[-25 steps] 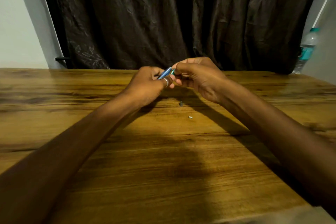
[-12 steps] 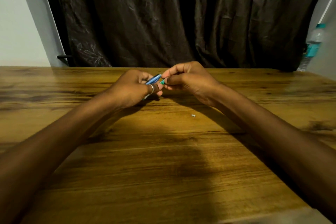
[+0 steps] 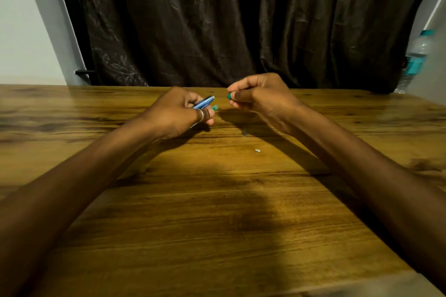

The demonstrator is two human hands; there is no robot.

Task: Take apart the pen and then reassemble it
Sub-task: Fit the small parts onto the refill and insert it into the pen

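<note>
My left hand (image 3: pixel 177 114) grips a blue pen barrel (image 3: pixel 204 102) that points up and to the right, with a small green piece (image 3: pixel 214 107) showing just below it at my fingertips. My right hand (image 3: pixel 261 96) is closed around a second green pen part (image 3: pixel 229 96), most of it hidden inside the fist. The two hands are apart, with a gap between them over the far middle of the wooden table (image 3: pixel 217 212). A tiny light-coloured pen piece (image 3: pixel 257 150) lies on the table below my right wrist, and a small dark piece (image 3: pixel 244 131) lies in the shadow nearby.
A dark curtain (image 3: pixel 229 19) hangs behind the table's far edge. A clear water bottle (image 3: pixel 415 55) with a teal label stands at the far right. A pale wall (image 3: pixel 26 31) is at the left.
The hands were joined on the pen; now they have pulled apart, the right hand moving right with a green part while the left keeps the blue barrel.
</note>
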